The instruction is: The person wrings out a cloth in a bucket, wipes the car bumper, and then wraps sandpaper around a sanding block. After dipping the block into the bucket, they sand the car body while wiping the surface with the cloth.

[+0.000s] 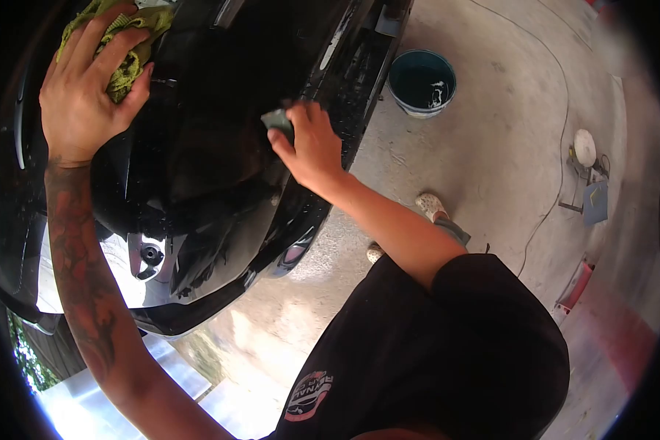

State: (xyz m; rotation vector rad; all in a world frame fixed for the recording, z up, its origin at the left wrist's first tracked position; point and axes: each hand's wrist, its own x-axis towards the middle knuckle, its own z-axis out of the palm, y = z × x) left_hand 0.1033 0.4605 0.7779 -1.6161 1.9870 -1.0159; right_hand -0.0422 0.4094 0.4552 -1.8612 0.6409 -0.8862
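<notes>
At the upper left, my left hand (88, 92) is closed on a crumpled yellow-green cloth (128, 70), which rests against the black car body. My right hand (312, 147) pinches a small dark grey-green pad (279, 123) between thumb and fingers, over the car's glossy black panel (224, 95). The hand is slightly blurred, and whether the pad touches the surface is hard to tell. Water drops show on the panel near its right edge. Below my left hand, a round black fitting (151, 255) sits in an opening in the bodywork.
A bucket of dark water (422, 84) stands on the concrete floor (491, 139) right of the car. A thin cable runs across the floor. Farther right are a stand with a round white top (584, 148), a blue-grey sheet (595, 203) and a red piece (576, 287). My feet show below.
</notes>
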